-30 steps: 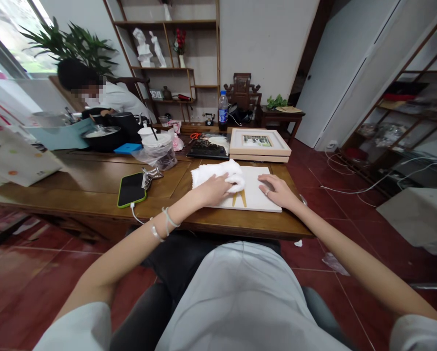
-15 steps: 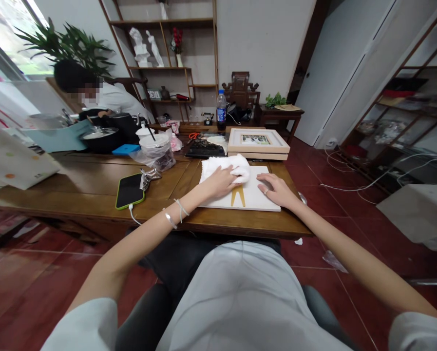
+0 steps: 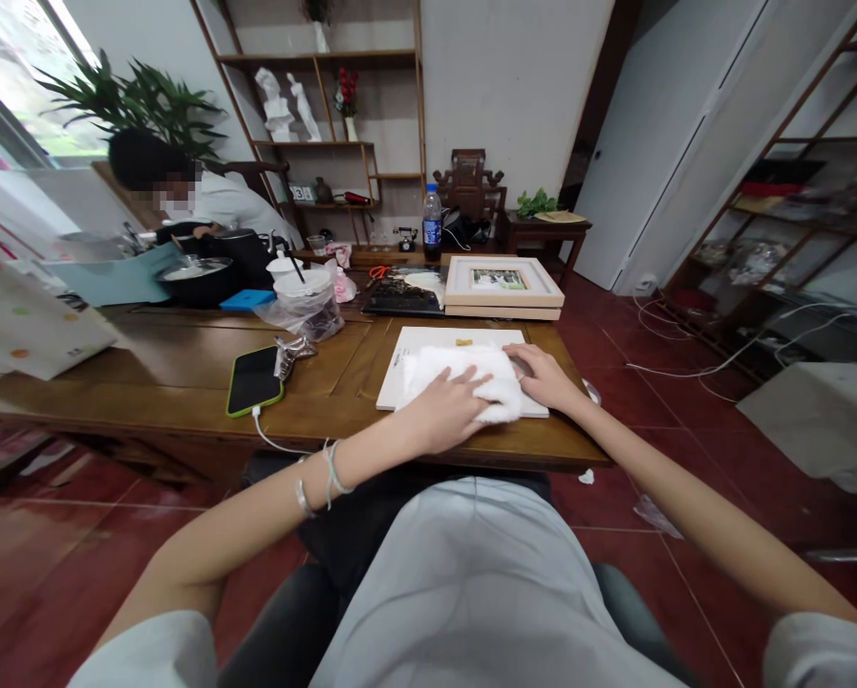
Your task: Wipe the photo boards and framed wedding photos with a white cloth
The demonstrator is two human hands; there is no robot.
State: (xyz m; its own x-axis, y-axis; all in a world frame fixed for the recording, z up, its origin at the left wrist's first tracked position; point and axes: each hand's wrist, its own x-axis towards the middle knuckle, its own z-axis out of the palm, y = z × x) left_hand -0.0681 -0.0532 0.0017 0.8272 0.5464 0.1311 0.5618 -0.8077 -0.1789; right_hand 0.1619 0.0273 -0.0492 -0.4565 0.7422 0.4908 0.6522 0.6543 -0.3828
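Observation:
A white board [image 3: 392, 382] lies on the wooden table in front of me, with a small bit of a yellow-gold shape [image 3: 463, 342] showing near its far edge. Over the board's near half is a folded white towel [image 3: 439, 363], which hides most of that shape. My left hand [image 3: 451, 411] presses the towel down, palm low and fingers spread across its fluffy surface. At the board's right edge rests my right hand [image 3: 543, 375], fingers extended onto the board and touching or close beside the towel.
Beyond the board are a cream picture frame [image 3: 503, 282], a dark sheet [image 3: 406, 296] and a bottle [image 3: 432, 225]. To the left lie a charging phone [image 3: 254, 380] and a bagged cup [image 3: 310, 296]. Another person [image 3: 234, 201] sits at the far left, behind several pots.
My left hand has drawn the towel from the board's far left toward me and to the right, uncovering the far edge and covering the gold shape's lower part. My right hand stays put.

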